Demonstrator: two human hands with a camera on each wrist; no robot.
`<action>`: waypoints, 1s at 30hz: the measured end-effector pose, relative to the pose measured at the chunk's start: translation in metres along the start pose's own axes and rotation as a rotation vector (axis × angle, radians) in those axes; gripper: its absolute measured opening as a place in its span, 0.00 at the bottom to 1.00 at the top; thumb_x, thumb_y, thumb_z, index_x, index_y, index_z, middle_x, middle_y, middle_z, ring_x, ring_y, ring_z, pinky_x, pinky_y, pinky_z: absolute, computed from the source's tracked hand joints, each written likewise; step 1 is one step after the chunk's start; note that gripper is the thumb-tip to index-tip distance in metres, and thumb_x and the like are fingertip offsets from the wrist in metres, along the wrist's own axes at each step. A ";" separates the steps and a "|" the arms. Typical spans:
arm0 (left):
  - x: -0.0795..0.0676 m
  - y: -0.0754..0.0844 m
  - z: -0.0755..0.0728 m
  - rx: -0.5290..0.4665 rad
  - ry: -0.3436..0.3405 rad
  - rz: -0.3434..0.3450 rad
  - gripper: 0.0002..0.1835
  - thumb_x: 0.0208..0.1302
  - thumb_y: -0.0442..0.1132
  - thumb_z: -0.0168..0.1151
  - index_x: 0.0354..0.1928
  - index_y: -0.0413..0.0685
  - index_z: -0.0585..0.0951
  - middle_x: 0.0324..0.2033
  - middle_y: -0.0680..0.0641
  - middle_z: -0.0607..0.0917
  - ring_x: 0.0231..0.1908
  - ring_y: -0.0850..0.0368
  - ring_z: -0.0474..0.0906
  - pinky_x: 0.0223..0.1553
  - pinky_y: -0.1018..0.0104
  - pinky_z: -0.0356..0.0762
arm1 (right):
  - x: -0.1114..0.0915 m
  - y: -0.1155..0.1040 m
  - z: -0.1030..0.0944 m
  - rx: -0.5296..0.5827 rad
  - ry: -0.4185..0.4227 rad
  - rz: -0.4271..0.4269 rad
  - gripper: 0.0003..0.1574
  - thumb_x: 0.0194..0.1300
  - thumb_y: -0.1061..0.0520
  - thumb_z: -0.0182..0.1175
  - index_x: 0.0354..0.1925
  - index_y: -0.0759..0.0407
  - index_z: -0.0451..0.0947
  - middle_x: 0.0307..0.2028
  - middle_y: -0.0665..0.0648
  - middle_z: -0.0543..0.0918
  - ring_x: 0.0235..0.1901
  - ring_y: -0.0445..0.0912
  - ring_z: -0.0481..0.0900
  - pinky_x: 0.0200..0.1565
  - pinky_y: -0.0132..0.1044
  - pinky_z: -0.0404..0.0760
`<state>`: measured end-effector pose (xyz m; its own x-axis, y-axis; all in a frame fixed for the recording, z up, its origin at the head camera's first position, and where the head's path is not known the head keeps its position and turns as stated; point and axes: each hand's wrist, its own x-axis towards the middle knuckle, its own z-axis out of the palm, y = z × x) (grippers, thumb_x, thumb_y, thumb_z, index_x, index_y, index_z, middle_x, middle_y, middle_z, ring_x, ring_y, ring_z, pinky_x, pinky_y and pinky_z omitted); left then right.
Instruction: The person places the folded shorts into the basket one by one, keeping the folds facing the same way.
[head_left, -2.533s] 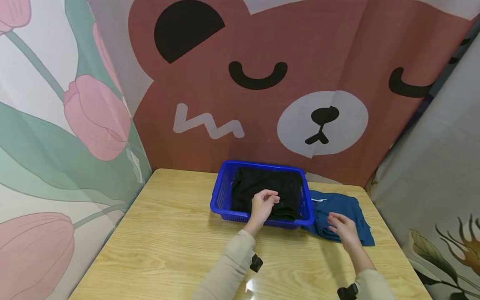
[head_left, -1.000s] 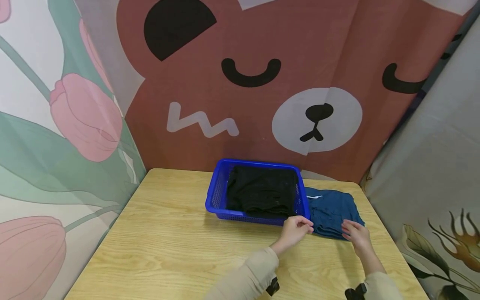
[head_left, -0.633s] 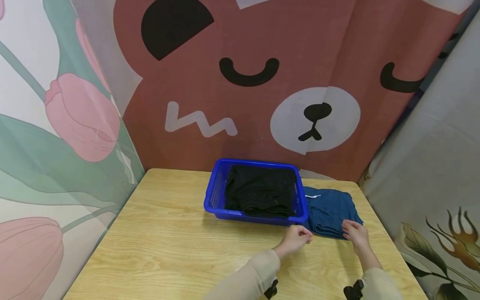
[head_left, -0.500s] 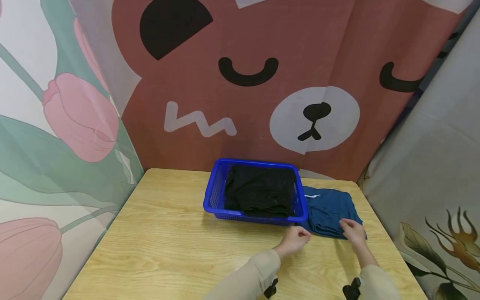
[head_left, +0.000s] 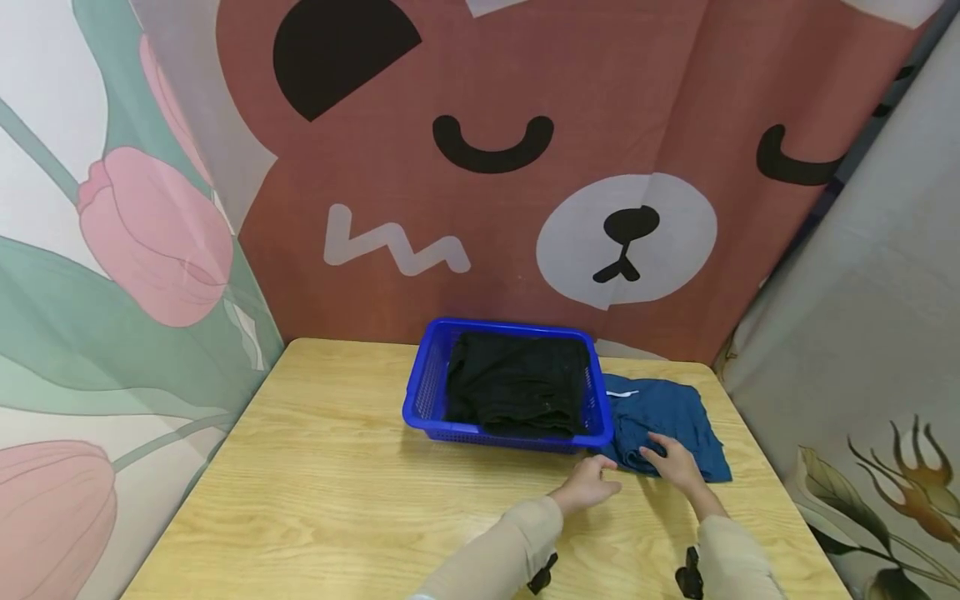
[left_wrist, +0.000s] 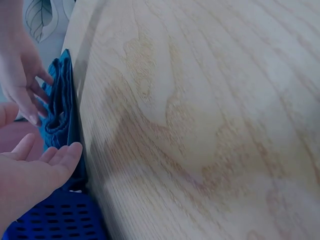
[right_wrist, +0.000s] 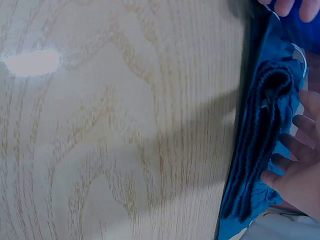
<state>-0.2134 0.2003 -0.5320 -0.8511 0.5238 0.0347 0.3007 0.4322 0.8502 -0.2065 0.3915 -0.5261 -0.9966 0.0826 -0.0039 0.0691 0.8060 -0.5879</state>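
Observation:
A folded blue garment (head_left: 663,421) with a white cord at its upper left lies on the table's right side, its left edge against the basket. My right hand (head_left: 678,465) is over its near edge, fingers spread and lightly bent; in the right wrist view the fingers (right_wrist: 295,150) are beside the stacked folds (right_wrist: 260,145). My left hand (head_left: 588,486) is just in front of the basket's near right corner, holding nothing, with its palm and loose fingers showing in the left wrist view. A blue plastic basket (head_left: 415,400) holds a folded black garment (head_left: 517,383).
The light wooden table (head_left: 315,483) extends left and in front of the basket. Behind it hangs a brown curtain (head_left: 360,308) with a bear face. Printed curtains stand along the left and right sides.
My left hand has moved from above the black garment to the right and nearer, in front of the basket. My right hand has lately shifted left over the blue garment's near edge, its fingers spreading.

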 end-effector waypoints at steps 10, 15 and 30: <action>-0.001 0.000 -0.001 0.000 -0.008 -0.055 0.20 0.48 0.38 0.64 0.46 0.39 0.77 0.42 0.44 0.80 0.45 0.56 0.73 0.44 0.72 0.68 | 0.003 0.002 0.009 -0.206 -0.062 -0.018 0.35 0.60 0.49 0.55 0.56 0.74 0.64 0.53 0.77 0.65 0.52 0.72 0.59 0.44 0.67 0.61; 0.000 -0.001 -0.001 -0.026 -0.001 -0.106 0.22 0.49 0.37 0.64 0.48 0.38 0.75 0.43 0.44 0.79 0.46 0.55 0.72 0.45 0.71 0.68 | 0.001 -0.002 0.007 -0.259 -0.094 0.034 0.35 0.58 0.43 0.55 0.53 0.69 0.69 0.53 0.75 0.66 0.51 0.71 0.60 0.42 0.66 0.60; -0.002 -0.004 0.003 -0.172 0.145 -0.201 0.28 0.49 0.35 0.64 0.53 0.32 0.69 0.47 0.36 0.74 0.51 0.44 0.68 0.51 0.59 0.67 | -0.006 -0.016 -0.019 -0.032 -0.276 0.101 0.09 0.54 0.62 0.53 0.33 0.68 0.72 0.26 0.55 0.76 0.30 0.51 0.74 0.38 0.53 0.71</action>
<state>-0.2121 0.1999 -0.5374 -0.9424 0.3250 -0.0788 0.0534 0.3790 0.9239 -0.2011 0.3895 -0.5018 -0.9590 0.0047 -0.2833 0.1658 0.8202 -0.5475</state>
